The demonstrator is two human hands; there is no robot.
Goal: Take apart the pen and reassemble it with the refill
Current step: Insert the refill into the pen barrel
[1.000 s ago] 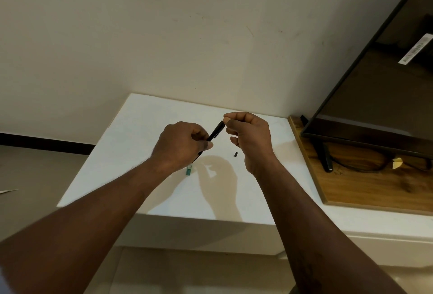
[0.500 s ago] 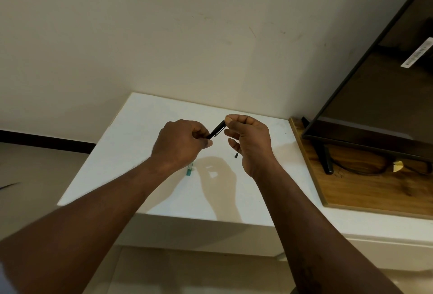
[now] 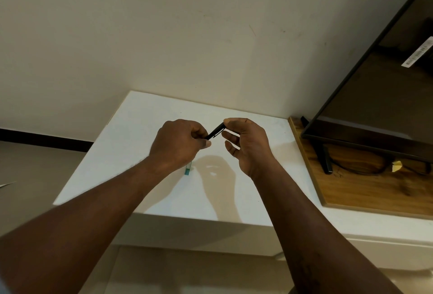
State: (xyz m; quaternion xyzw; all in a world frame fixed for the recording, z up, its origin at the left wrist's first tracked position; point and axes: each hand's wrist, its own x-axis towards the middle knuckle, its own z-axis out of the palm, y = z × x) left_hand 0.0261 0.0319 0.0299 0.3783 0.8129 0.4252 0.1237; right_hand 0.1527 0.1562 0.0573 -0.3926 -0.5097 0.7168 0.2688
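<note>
A black pen (image 3: 215,131) slants up to the right above the white table (image 3: 131,134). My left hand (image 3: 179,143) grips its lower end, fingers curled round it. My right hand (image 3: 248,143) pinches the pen's upper end between thumb and forefinger, with the other fingers loosely bent. A thin piece with a green end (image 3: 188,169), perhaps the refill, lies on the table under my left wrist, mostly hidden. The small black part seen earlier on the table is hidden behind my right hand.
A dark television (image 3: 375,96) on a black stand (image 3: 325,159) sits on a wooden board (image 3: 351,190) at the right, with a cable (image 3: 365,170) under it. The wall (image 3: 187,35) rises just behind the table. The floor lies to the left.
Both hands have sunk slightly toward the table with the pen. My right hand's lower fingers have spread a little, and it now covers the small black part on the table.
</note>
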